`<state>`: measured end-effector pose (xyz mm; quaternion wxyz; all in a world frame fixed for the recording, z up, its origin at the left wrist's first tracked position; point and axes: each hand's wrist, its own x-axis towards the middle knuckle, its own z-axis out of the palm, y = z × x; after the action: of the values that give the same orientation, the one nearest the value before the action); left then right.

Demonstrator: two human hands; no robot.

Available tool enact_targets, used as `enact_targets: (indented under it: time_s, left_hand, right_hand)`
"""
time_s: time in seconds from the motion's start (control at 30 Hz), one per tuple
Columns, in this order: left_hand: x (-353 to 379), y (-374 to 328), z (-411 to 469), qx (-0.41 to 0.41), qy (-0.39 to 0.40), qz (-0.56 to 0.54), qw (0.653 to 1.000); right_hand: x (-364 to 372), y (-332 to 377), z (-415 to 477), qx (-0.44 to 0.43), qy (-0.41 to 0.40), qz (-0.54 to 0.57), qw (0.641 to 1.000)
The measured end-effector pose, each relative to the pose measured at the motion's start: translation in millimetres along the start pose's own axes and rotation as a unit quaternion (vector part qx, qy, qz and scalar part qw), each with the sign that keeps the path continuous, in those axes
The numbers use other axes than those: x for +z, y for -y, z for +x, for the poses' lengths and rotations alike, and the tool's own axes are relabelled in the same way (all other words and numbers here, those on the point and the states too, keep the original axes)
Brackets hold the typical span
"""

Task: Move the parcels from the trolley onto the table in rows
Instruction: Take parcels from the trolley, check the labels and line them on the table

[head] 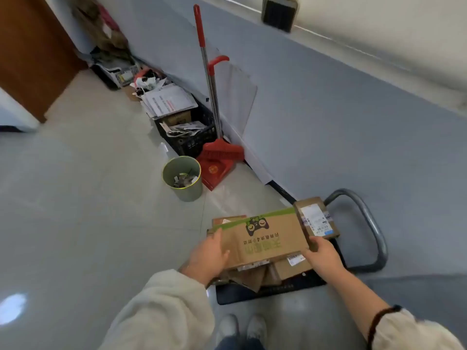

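Observation:
A long brown cardboard parcel with a green stripe and a cat logo (265,236) is held above the trolley. My left hand (208,253) grips its left end and my right hand (322,253) grips its right end. A smaller brown box with a white label (316,217) rests against the long parcel's right end, by my right fingers. Several more brown parcels (283,269) lie heaped underneath on the black trolley deck (235,294). The trolley's grey handle (371,223) curves up on the right. No table is in view.
A green waste bin (183,178) stands on the floor ahead. A red broom and dustpan (214,157) lean on the grey wall beside a black crate of papers (189,130). More clutter lines the wall toward a brown door (30,51). My shoes (240,329) are below.

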<state>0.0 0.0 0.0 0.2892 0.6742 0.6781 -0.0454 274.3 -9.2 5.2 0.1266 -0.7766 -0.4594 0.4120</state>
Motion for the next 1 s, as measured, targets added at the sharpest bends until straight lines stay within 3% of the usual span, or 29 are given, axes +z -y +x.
enact_targets:
  time_s: [0.13,0.37,0.63,0.73,0.87,1.0]
  left_hand:
    - [19.1,10.9,22.5,-0.057,0.019,0.025,0.998]
    - [47.8,7.5,50.9,-0.104,0.043,-0.127,0.985]
    - [30.5,-4.7,56.8,-0.148,0.009,-0.106,0.983]
    - [1.4,-9.4,45.2,-0.114,-0.041,-0.11,0.987]
    - [-65.5,-20.0,20.4,-0.061,-0.171,-0.135,0.974]
    - [-137.4,-30.7,-14.8,0.025,-0.336,-0.229,0.913]
  right_hand:
    - [8.7,-6.2,36.8,0.036,0.035,-0.013,0.999]
    - [28.8,-4.6,76.7,0.083,0.065,0.038,0.994]
    - [19.5,-2.1,66.0,0.11,0.065,0.008,0.992]
    - [-0.4,12.5,47.8,0.077,0.032,0.063,0.995]
    - [-42.2,54.1,17.7,-0.031,-0.055,0.135,0.989]
    - [-83.7,96.1,-20.0,-0.156,-0.13,0.229,0.952]
